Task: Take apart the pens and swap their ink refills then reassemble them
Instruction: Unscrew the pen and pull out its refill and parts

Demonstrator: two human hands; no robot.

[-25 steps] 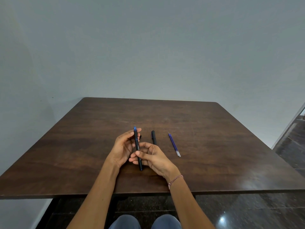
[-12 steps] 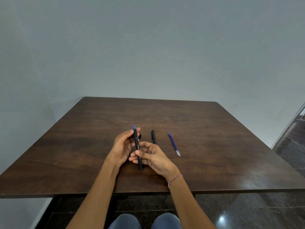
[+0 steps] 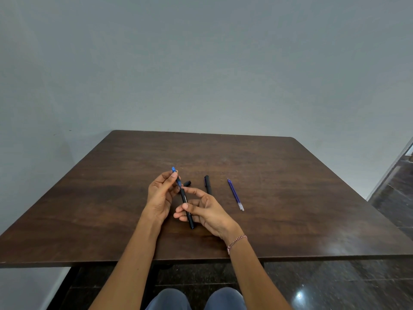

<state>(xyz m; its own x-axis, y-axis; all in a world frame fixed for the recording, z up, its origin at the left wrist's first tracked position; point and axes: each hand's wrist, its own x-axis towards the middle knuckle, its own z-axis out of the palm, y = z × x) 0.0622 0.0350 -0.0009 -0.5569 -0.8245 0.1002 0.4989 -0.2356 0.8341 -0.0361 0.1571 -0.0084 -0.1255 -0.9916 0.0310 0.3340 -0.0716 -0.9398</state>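
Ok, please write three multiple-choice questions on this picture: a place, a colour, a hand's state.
1. Where does the loose refill lie? A on the table; B on the floor; C on a chair.
2. Which colour is the pen end that the left hand pinches? A red; B blue; C white.
3. What does the right hand do? A lies flat; B holds the black pen; C points upward.
Answers: 1 A, it rests on the wood; 2 B, blue shows plainly; 3 B, it grips the pen.

Single head-worn view here, looking forward and down across the table (image 3: 290,175), left hand (image 3: 159,198) and right hand (image 3: 207,211) close below, wall (image 3: 201,63) filling the top.
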